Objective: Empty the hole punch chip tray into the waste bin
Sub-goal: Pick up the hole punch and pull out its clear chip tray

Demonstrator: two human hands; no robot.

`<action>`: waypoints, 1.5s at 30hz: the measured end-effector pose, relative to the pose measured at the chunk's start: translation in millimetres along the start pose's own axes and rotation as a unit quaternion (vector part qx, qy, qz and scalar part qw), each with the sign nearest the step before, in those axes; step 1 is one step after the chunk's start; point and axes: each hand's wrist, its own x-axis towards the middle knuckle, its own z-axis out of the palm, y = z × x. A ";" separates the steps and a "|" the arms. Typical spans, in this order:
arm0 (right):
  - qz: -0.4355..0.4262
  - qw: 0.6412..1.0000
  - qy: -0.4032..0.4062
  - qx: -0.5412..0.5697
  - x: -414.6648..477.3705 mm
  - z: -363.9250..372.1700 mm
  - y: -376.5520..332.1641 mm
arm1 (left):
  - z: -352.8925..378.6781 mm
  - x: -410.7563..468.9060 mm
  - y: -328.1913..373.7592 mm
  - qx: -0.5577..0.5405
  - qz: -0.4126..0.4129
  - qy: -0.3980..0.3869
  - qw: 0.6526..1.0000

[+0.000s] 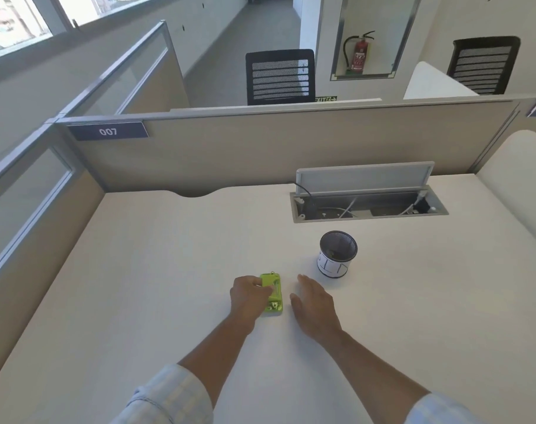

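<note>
A small lime-green hole punch [274, 293] lies on the white desk [138, 286], long axis pointing away from me. My left hand [248, 298] rests on its left side, fingers curled over the top of it. My right hand [314, 304] hovers flat just right of the punch, fingers apart, holding nothing and apart from the punch. A small black mesh bin [337, 255] wrapped in white paper stands upright to the right and a little beyond the punch. Its mouth is open; its contents are too dark to tell.
An open cable tray [367, 205] with a raised grey lid and loose cables is sunk into the desk behind the bin. Beige partition walls [260, 148] close the desk at the back and left. A curved white divider [517, 185] stands at the right.
</note>
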 end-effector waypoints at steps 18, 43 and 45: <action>0.231 0.609 -0.090 0.754 -41.8 -20.3 -29.3 | -7.4 -99.7 12.1 -0.092 0.070 -0.114 0.987; 0.240 0.608 -0.092 0.751 -50.0 -17.4 -31.6 | -20.3 -122.3 3.5 -0.124 0.075 -0.124 0.982; 0.237 0.611 -0.091 0.750 -50.1 -18.1 -32.2 | -20.0 -121.9 1.8 -0.139 0.070 -0.128 0.980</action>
